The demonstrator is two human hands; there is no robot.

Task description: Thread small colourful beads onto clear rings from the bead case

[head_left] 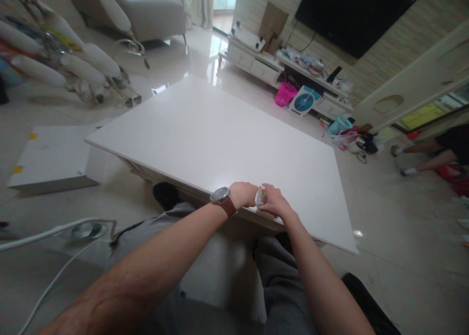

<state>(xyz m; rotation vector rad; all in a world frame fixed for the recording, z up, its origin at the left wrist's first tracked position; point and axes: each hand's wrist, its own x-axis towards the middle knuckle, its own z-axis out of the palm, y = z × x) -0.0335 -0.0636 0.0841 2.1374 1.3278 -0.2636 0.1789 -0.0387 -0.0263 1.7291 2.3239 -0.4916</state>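
A small clear container (261,197) with red and green bits showing sits between my two hands, low over the near edge of the white table (227,135). The fingers of my right hand (275,201) curl around it from the right. My left hand (243,194) is closed against its left side, its fingertips mostly hidden behind the knuckles. A round watch (220,194) on a brown strap is on my left wrist. Exactly what kind of container it is, I cannot make out.
A white box (54,157) stands on the floor to the left. Beyond the table are a pink basket (286,94), a blue-and-white fan (305,100) and a TV cabinet (252,66). A white cable (62,230) runs at lower left. Another person's legs (428,159) show at right.
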